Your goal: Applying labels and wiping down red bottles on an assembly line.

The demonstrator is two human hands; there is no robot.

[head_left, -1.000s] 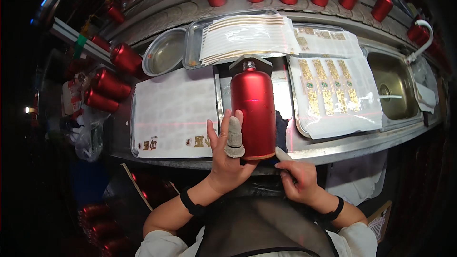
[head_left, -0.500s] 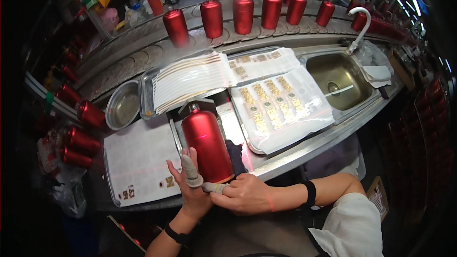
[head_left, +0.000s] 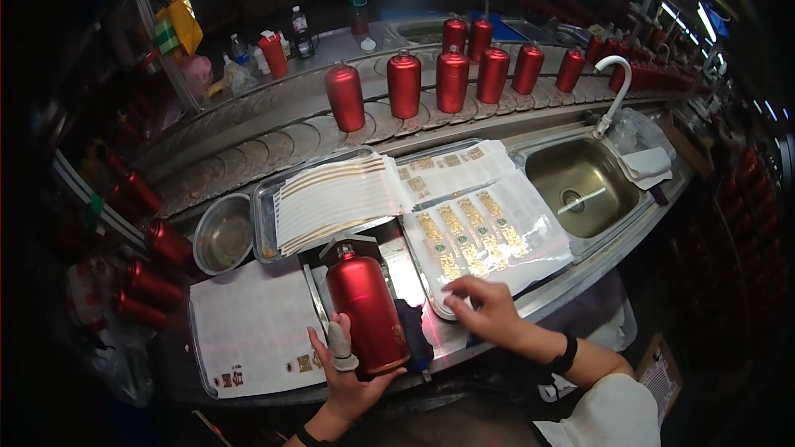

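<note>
A red metallic bottle (head_left: 364, 310) lies tilted on a metal rest, its neck pointing away from me. My left hand (head_left: 352, 385) cups its near left corner, thumb along the base and fingers spread up the side; one finger wears a pale cloth cover. Faint gold marking shows low on the bottle's right side. My right hand (head_left: 489, 310) hovers by the near edge of a white decal sheet (head_left: 530, 232) with gold lettering, thumb and forefinger bent and slightly apart. Nothing visible is between them. A dark blue cloth (head_left: 412, 333) lies against the bottle.
Left of the bottle is a tray with a mostly bare decal sheet (head_left: 248, 314). Beyond lie stacked sheets (head_left: 335, 199) and a metal bowl (head_left: 224, 236). A sink (head_left: 584, 186) with a white faucet (head_left: 617, 74) stands right. More red bottles (head_left: 404, 87) line a conveyor (head_left: 290, 124) behind.
My right hand has left the bottle's base and moved right to the decal sheet. My left hand stays at the bottle. The view has tilted, so the scene sits lower.
</note>
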